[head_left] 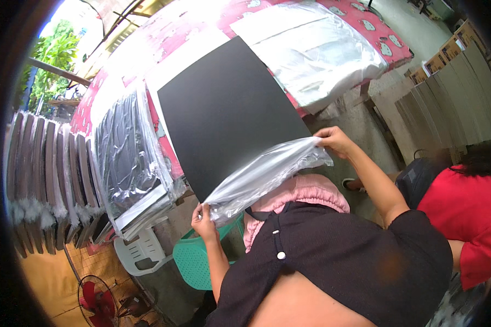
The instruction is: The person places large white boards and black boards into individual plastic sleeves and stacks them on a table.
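Observation:
A large black rectangular board (229, 103) lies on the table in front of me, with a white sheet edge showing beneath it. Across its near end stretches a clear plastic bag (267, 169), its film crumpled and partly over the board's edge. My left hand (203, 222) pinches the film at the board's near left corner. At the near right corner my right hand (334, 140) grips the other end of the film. Whether the board's near edge is inside the bag, I cannot tell.
The table has a red patterned cover (387, 41). White plastic sheets (316, 54) lie at the far right, wrapped dark boards (128, 152) at the left. Bagged boards (49, 180) stand upright farther left. Near me are a green stool (193, 264), a fan (96, 302) and a person in red (469, 218).

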{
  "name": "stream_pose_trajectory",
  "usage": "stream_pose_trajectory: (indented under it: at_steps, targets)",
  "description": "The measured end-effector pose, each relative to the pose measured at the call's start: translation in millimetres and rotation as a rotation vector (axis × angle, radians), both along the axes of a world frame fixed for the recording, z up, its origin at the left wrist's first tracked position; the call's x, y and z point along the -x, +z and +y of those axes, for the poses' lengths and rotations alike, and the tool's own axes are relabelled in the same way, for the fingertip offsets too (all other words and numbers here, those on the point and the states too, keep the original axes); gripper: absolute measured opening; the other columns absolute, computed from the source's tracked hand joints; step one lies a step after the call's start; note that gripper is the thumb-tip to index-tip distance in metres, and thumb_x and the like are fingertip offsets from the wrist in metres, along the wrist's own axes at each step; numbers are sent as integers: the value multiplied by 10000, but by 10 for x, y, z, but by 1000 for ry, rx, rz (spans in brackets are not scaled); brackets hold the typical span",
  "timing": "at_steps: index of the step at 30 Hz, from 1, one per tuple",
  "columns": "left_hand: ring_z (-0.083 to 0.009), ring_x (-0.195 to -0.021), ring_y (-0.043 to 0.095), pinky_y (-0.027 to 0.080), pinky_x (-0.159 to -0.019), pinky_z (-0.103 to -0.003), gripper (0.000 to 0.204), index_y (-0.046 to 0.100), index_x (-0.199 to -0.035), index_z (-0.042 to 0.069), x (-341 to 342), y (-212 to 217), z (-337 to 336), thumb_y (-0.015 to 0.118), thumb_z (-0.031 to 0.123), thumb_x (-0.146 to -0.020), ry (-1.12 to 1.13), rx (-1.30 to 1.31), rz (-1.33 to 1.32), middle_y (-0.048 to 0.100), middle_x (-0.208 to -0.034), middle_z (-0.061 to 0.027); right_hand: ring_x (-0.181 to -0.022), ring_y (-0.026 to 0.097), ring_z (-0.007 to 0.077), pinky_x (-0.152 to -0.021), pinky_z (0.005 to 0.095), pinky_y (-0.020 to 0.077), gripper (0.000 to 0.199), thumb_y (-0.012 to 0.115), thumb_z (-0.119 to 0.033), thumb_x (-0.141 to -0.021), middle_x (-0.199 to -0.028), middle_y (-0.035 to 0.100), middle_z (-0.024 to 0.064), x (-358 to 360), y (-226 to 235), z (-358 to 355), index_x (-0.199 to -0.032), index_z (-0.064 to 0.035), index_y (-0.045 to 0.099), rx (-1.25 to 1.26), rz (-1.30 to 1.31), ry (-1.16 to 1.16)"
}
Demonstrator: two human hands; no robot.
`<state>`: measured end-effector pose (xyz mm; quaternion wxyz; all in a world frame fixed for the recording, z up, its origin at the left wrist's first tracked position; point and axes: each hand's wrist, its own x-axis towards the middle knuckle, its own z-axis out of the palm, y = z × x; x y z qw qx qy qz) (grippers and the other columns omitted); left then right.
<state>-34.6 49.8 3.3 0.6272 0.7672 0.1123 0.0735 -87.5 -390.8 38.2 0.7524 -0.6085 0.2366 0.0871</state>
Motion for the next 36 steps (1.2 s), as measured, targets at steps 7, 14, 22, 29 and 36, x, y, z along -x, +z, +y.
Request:
stream_pose_trajectory:
  at_steps: [7,14,22,29,36]
  targets:
    - [-147,-789,543,456,-703,-287,175,515,-962,12,-47,71,62,568,67,-804,-190,524,171,570,-871,-60,-628,507,70,-554,188,407,467,689,-69,-685,-688,539,12,9,-107,-129,-1076,-34,437,-227,-250,-16]
    - [-225,-1052,471,403,-897,-396,447,361,-1240,35,-635,1608,-185,468,186,-834,-86,834,-197,457,-1165,-119,-738,539,90,-644,197,421,341,575,-281,-810,-804,585,17,-827,1510,-507,-994,5,565,268,-771,46]
    - [-68,-606,450,333,-441,-178,455,407,-1185,48,-2185,3359,-539,589,170,-786,-157,366,-492,525,-839,-9,-484,352,26,-425,176,279,318,628,-345,-756,-576,461,-54,-2239,3258,-392,-749,-28,624,523,-1056,-332]
    - [-80,-478,455,300,-362,-199,434,549,-1017,4,-2719,2364,-696,651,328,-747,-1,119,-325,549,-725,-26,-603,488,99,-552,246,391,330,612,-291,-757,-634,567,30,-2759,2222,-664,-817,33,622,507,-938,-259]
    - [-79,-568,457,365,-499,-217,276,581,-868,-7,-2511,2913,-900,701,153,-679,129,83,-687,560,-709,-51,-591,504,101,-561,243,404,239,639,-191,-720,-664,585,44,-2732,2737,-544,-838,16,631,645,-1087,-377]
